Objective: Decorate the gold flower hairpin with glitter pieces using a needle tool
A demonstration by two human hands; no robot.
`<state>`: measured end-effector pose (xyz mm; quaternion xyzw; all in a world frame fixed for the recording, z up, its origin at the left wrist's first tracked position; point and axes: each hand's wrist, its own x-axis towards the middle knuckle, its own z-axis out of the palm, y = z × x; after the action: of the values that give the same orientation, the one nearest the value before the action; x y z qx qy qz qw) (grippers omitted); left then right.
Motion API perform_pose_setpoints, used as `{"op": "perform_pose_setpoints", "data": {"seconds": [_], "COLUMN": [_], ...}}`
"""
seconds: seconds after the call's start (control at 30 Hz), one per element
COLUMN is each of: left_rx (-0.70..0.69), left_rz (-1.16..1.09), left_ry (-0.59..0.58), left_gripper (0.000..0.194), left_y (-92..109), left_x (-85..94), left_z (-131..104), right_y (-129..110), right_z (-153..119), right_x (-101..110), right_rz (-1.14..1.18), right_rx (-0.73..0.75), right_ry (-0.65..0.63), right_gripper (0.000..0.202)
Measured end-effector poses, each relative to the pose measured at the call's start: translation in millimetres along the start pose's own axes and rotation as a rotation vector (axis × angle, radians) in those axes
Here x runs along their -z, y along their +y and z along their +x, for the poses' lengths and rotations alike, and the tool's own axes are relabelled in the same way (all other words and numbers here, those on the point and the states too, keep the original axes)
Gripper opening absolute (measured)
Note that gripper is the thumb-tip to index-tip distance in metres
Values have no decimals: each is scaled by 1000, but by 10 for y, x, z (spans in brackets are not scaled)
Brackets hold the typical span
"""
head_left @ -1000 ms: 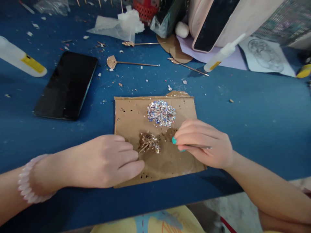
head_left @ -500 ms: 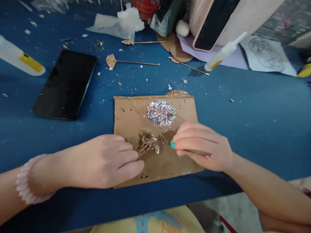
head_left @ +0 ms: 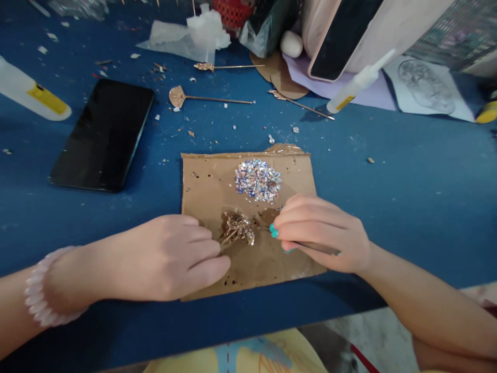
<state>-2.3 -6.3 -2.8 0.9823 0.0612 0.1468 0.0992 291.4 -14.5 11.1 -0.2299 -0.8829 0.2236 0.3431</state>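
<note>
My left hand is closed around the stem of a gold hairpin, whose ornate metal head is set with small stones. The hairpin's head rests over a piece of brown cardboard. In my right hand I pinch thin metal tweezers, tips pointing left at the ornament's right side. Whether the tips hold a stone is too small to tell. A pile of shiny rhinestones lies on the cardboard just beyond the ornament.
Several gold hairpins lie behind the cardboard. A black phone and a glue bottle are at left. Another glue bottle leans at the back right, near a propped phone. Small scraps dot the blue table.
My right hand has shifted slightly left, bringing the tweezers closer to the ornament. My left hand and the hairpin stay nearly still.
</note>
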Motion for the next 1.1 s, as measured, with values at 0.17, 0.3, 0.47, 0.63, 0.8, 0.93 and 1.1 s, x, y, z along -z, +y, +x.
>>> {"op": "perform_pose_setpoints", "data": {"seconds": [0.17, 0.3, 0.47, 0.63, 0.8, 0.93, 1.1], "left_rx": [4, -1, 0, 6, 12, 8, 6], "left_rz": [6, 4, 0, 2, 1, -3, 1], "left_ry": [-5, 9, 5, 18, 5, 7, 1], "left_gripper": [25, 25, 23, 23, 23, 22, 21], "left_y": [7, 1, -3, 2, 3, 6, 9], "left_x": [1, 0, -8, -12, -24, -27, -23], "left_z": [0, 4, -4, -7, -18, -22, -25], "right_y": [14, 11, 20, 23, 23, 26, 37], "right_z": [1, 13, 32, 46, 35, 14, 1], "right_x": [-23, -33, -36, -29, -24, -23, -14], "right_rz": [27, 34, 35, 61, 67, 77, 28], "right_rx": [-11, -6, -20, -32, -45, -66, -51], "right_ry": [-1, -4, -2, -5, 7, 19, 32], "right_gripper": [9, 9, 8, 9, 7, 11, 11]}}
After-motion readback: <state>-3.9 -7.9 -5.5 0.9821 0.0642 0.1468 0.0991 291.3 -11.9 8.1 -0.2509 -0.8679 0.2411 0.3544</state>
